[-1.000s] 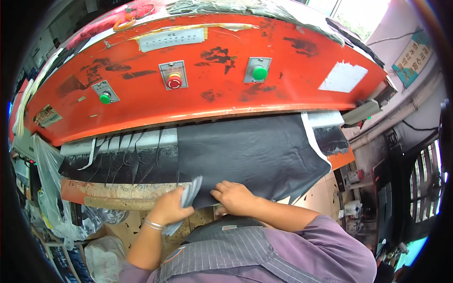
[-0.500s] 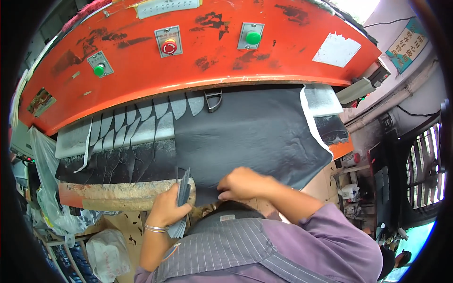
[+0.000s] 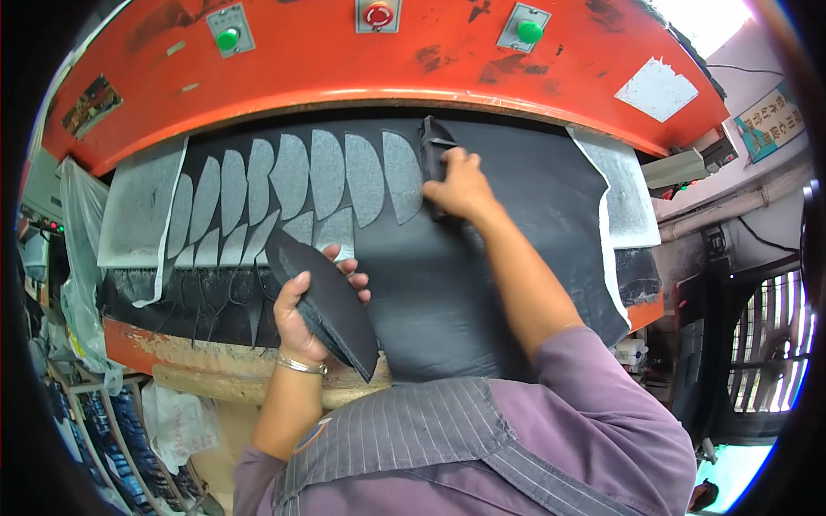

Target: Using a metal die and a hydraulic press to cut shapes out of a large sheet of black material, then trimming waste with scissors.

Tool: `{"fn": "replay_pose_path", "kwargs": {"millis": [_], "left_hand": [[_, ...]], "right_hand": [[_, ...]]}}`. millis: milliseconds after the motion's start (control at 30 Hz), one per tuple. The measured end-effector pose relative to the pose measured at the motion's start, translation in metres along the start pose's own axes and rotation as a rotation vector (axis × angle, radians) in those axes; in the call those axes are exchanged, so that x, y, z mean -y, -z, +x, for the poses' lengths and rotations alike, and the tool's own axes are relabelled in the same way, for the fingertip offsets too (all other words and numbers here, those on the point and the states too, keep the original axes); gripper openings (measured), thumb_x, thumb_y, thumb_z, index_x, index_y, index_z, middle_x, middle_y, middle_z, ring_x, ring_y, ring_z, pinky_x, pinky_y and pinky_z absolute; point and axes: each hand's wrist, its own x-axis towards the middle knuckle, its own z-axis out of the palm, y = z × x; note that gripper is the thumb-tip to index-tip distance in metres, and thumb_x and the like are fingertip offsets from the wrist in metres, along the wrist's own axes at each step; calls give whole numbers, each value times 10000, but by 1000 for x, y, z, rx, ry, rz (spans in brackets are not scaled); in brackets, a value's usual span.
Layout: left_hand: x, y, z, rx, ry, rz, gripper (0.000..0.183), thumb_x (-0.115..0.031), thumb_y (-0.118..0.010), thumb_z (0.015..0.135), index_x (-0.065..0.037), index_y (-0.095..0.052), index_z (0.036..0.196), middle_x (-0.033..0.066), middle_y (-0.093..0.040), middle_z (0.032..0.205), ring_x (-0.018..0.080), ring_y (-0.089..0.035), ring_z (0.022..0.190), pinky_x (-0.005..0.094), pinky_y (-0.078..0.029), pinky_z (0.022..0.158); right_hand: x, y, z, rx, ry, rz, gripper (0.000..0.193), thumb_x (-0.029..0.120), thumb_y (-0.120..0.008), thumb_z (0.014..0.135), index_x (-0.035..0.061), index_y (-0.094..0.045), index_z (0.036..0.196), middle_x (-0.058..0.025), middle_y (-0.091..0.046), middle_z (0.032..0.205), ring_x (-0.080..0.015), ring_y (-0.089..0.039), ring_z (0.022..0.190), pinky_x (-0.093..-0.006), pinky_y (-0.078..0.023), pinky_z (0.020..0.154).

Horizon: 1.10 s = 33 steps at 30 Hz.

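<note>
A stack of black half-moon leather-like pieces [image 3: 323,288] sits in my left hand [image 3: 299,334], thumb on one side and fingers on the other. It hovers above the near left of a black sheet [image 3: 430,301]. At the sheet's far side my right hand [image 3: 466,187] is closed on a dark metal cutting die [image 3: 439,131], a narrow curved frame standing on the sheet. Left of the die, a row of half-moon cut-outs shows grey [image 3: 327,176] through the sheet. Thin cut strips dangle from the sheet's near left edge.
An orange press beam [image 3: 344,82] spans the far side, with green buttons [image 3: 529,33] and a red stop button [image 3: 379,15]. Pale padding [image 3: 632,189] shows beside the sheet. A worn board edge [image 3: 206,365] runs nearest me. Clear plastic [image 3: 82,284] hangs at left.
My right hand has reached from near my body to the far side and taken hold of the die. My left hand has lifted and turned its stack over the sheet. The view has shifted.
</note>
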Motion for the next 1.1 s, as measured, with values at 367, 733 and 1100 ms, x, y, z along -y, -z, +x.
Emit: {"fn": "replay_pose_path", "kwargs": {"millis": [367,733,1100], "left_hand": [[13,6,-22,-186,-79,511,327,-217,-557,951,-9,-532,1202,142,-621,1119,235,-629,996,350,-528,825],[21,-1,-143,-363,-394,711,448,-129,-713,761,-6,-564,1166,59,-636,1002,166,-614,913,316,-500,841],[105,43,-253,137,-956,-50,733,-405,-628,810,-52,-338,1383,118,-541,1089,328,-587,958,518,-514,880]], "right_hand": [[42,-37,-172,480,564,384,526,236,-717,797,40,-534,1250,-245,-419,1214,-333,-482,1115,-369,-464,886],[64,-13,-207,566,1027,81,744,364,-664,745,68,-415,1381,-281,-435,1230,-445,-573,1011,-458,-502,873],[-104,62,-47,-191,345,-346,609,408,-600,839,78,-488,1338,-323,-465,1259,-450,-517,1142,-459,-425,979]]}}
